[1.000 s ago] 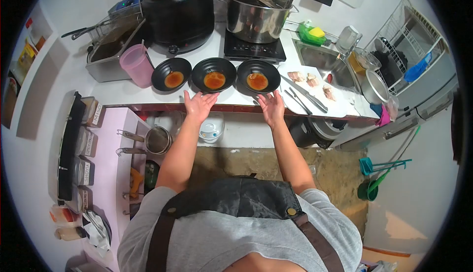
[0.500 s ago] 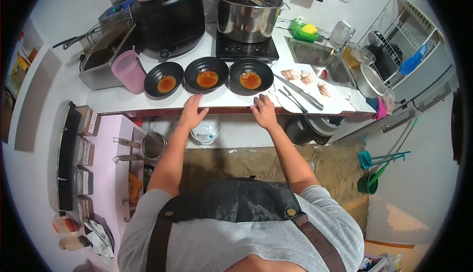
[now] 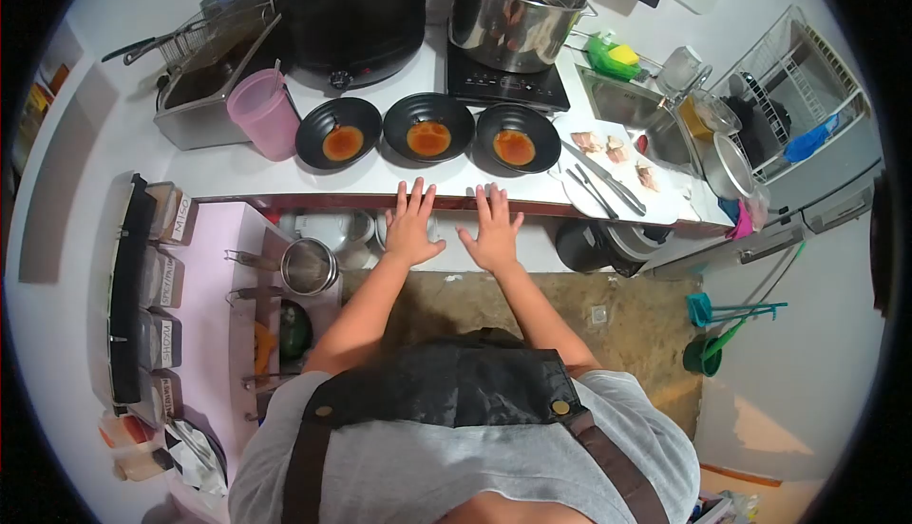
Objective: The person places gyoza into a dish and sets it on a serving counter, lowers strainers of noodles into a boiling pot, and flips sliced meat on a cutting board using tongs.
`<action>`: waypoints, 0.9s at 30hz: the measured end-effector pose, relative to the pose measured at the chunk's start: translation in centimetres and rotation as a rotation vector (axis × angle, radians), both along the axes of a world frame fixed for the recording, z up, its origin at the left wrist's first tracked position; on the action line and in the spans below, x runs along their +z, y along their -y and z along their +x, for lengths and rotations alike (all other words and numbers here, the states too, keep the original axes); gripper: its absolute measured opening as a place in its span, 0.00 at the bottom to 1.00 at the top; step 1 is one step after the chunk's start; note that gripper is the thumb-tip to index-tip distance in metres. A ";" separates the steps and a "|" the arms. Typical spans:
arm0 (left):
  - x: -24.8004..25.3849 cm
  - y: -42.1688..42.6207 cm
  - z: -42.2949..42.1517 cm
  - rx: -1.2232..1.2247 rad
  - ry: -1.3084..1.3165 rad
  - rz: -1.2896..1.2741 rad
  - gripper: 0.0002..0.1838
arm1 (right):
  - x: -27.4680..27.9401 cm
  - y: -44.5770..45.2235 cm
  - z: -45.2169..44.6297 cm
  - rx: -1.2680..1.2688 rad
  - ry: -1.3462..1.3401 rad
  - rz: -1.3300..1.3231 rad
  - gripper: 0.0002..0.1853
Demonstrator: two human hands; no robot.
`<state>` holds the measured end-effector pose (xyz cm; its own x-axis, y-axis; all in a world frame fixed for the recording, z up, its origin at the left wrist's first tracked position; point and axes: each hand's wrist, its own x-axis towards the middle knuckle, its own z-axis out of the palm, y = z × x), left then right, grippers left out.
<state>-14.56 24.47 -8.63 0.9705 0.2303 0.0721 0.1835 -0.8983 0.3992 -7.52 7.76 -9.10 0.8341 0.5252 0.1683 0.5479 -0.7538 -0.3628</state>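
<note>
My left hand [image 3: 412, 229] is spread, its fingertips at the counter's front edge below the middle bowl. Beside it, my right hand [image 3: 493, 232] is also spread and holds nothing, just below the right bowl. Three black bowls stand in a row on the white counter: a left bowl [image 3: 318, 133], a middle bowl [image 3: 456, 127] and a right bowl [image 3: 545, 139]. In each lies a pool of reddish-brown sauce [image 3: 428, 139]. To their right, a white cutting board [image 3: 657, 203] carries several pieces of meat [image 3: 647, 177], a knife [image 3: 617, 185] and a pair of tongs [image 3: 591, 191].
Behind the bowls are a black soup kettle [image 3: 351, 20] and a steel stockpot [image 3: 513, 25] on an induction cooker [image 3: 503, 87]. A pink pitcher [image 3: 263, 120] stands left, near a fryer [image 3: 199, 115]. The sink [image 3: 617, 101] and a dish rack [image 3: 807, 87] are right.
Both hands have drawn closer together and back from the counter top, with fingers now spread. The view has shifted, so the counter items appear higher and further right.
</note>
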 end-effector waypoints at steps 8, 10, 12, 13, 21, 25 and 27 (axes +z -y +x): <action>0.2 0.3 0.0 0.025 0.093 0.069 0.47 | 0.3 0.3 0.2 -0.003 -0.014 -0.180 0.45; -0.1 0.2 0.3 0.005 0.119 0.066 0.46 | 0.2 0.2 0.3 0.004 -0.002 -0.137 0.47; -0.1 0.3 0.8 -0.021 0.132 0.058 0.46 | 0.2 0.2 0.5 0.013 0.009 -0.137 0.47; -0.1 0.6 0.8 -0.019 0.137 0.063 0.46 | 0.3 0.5 0.5 0.028 0.015 -0.150 0.47; 0.4 0.9 2.3 -0.017 0.116 0.208 0.45 | 0.3 2.0 3.5 0.221 0.028 -0.059 0.44; -1.1 0.2 1.9 -0.089 0.253 0.193 0.41 | -0.1 2.7 3.6 0.282 0.030 0.051 0.43; -1.4 0.2 1.8 -0.096 0.268 0.189 0.41 | -0.2 3.1 3.9 0.308 0.021 0.067 0.42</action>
